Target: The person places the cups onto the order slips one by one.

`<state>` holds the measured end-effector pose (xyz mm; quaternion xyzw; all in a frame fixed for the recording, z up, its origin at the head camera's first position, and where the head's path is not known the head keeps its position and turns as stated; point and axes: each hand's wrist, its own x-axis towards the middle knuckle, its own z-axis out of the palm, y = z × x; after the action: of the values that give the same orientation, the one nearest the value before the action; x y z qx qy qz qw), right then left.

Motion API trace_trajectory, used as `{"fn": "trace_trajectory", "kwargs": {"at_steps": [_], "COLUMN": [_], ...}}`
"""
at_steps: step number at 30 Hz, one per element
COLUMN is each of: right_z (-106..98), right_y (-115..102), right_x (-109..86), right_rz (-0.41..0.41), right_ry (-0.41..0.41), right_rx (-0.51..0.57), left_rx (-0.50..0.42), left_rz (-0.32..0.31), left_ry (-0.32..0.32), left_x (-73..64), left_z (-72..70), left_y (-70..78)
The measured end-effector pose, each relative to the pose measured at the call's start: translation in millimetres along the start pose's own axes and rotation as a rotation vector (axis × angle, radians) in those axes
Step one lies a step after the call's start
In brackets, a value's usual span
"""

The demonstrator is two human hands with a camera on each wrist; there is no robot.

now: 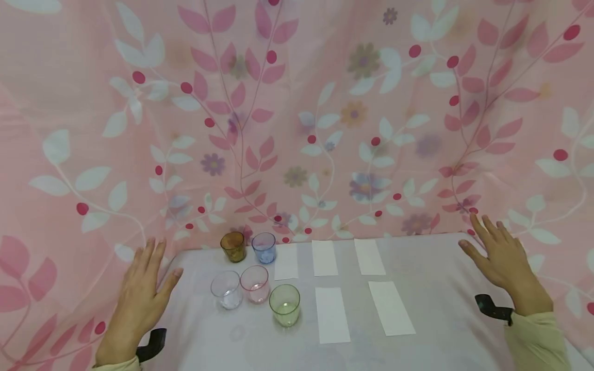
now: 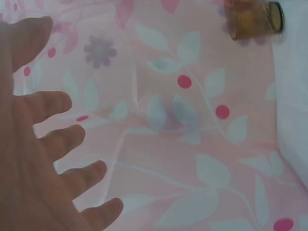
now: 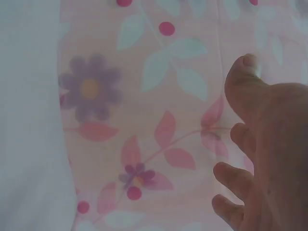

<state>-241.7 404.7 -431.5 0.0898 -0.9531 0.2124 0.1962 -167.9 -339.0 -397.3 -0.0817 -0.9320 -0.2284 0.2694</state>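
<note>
My left hand [image 1: 143, 293] is raised at the table's left edge, fingers spread and holding nothing. On the far right my right hand [image 1: 501, 255] is lifted the same way, thumb out, also holding nothing. Nearest the left hand is a clear glass [image 1: 227, 291], with a pink-tinted glass [image 1: 255, 286] beside it. Behind them stand an amber glass [image 1: 233, 247] and a blue glass [image 1: 264, 249]. A green glass [image 1: 285, 306] is closest to the front. In the left wrist view, the amber glass [image 2: 256, 20] shows at the top right, well away from the fingers.
White paper rectangles lie right of the glasses: a back row with a left paper [image 1: 286, 262], middle paper [image 1: 325, 257] and right paper [image 1: 369, 256], and two in front [image 1: 332, 315]. A white cloth [image 1: 445, 288] covers the table. A pink floral curtain [image 1: 297, 123] hangs behind.
</note>
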Motion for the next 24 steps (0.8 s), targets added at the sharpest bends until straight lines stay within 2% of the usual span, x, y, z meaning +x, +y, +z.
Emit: {"fn": "trace_trajectory", "kwargs": {"at_steps": [2, 5, 7, 10, 13, 15, 19, 22, 24], "right_z": [3.1, 12.5, 24.3, 56.1, 96.7, 122.2, 157.7, 173.6, 182.5], "right_y": [-6.4, -25.3, -43.7, -72.9, -99.4, -115.7, -148.1, -172.3, -187.3], "right_x": [3.7, 12.0, 17.4, 25.4, 30.2, 32.8, 43.1, 57.3, 68.2], "right_rz": [-0.04, -0.07, -0.067, -0.106, -0.183, -0.229, -0.288, -0.32, -0.341], "right_ry": [0.004, -0.036, -0.093, -0.153, -0.228, -0.283, -0.437, -0.518, -0.536], "right_rx": [0.1, 0.25, 0.295, 0.323, 0.312, 0.313, 0.353, 0.322, 0.281], "left_rx": [-0.061, -0.157, -0.221, -0.382, -0.565, -0.643, -0.645, -0.636, -0.658], "left_rz": [0.054, 0.157, 0.2, 0.228, 0.204, 0.182, 0.136, 0.085, 0.032], "left_ry": [0.093, 0.22, 0.244, 0.186, 0.091, 0.037, -0.044, -0.106, -0.142], "left_x": [1.8, 5.4, 7.3, 7.0, 1.7, -4.3, -20.0, -30.6, -35.9], "left_z": [5.0, 19.7, 34.1, 61.4, 94.6, 116.9, 153.2, 169.6, 177.0], "left_y": [5.6, 19.7, 32.7, 55.6, 77.3, 89.1, 105.1, 111.5, 113.5]}}
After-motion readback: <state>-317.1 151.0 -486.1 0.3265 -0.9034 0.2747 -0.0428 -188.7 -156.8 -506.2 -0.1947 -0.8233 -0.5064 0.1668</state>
